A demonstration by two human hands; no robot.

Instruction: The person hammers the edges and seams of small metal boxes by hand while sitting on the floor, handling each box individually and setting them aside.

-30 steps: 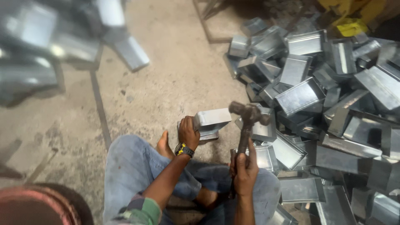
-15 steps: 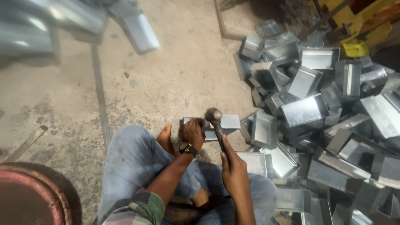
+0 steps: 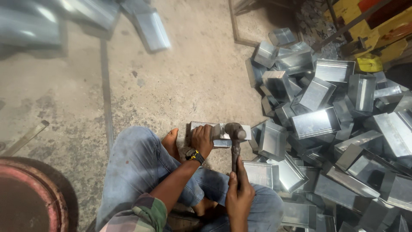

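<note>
Bare, stained grey concrete floor [image 3: 180,86], a thin dark seam running down its left part

Large heap of open rectangular galvanised sheet-metal boxes [image 3: 326,124], filling the right side, tumbled at all angles, nearest ones just beside the right knee

Blurred shiny sheet-metal pieces [image 3: 86,17] along the top left edge, detail not readable

Round rusty red metal rim [image 3: 30,193] at bottom left corner, partly cut off

Yellow painted blocks [image 3: 365,30] at top right, behind the heap

Blue denim jeans [image 3: 137,167], legs folded, seated on the floor; bare foot [image 3: 171,144] tucked just left of the workpiece

Camouflage-pattern sleeve [image 3: 137,215] at bottom centre

Small folded grey sheet-metal piece [image 3: 206,129] lying flat on the floor, straight ahead of the knees, well clear of the big heap's bulk but near its closest boxes

Dark-headed hammer with a slim dark handle [image 3: 235,141], head resting on or just over the right part of the piece, handle running back toward the body

Left hand [image 3: 201,139] pressed down on the piece, fingers curled over its near edge, pinning it; black and yellow wristwatch [image 3: 194,155] on that wrist

Right hand [image 3: 238,193] wrapped round the hammer handle's low end, fingers closed tight about it
</note>
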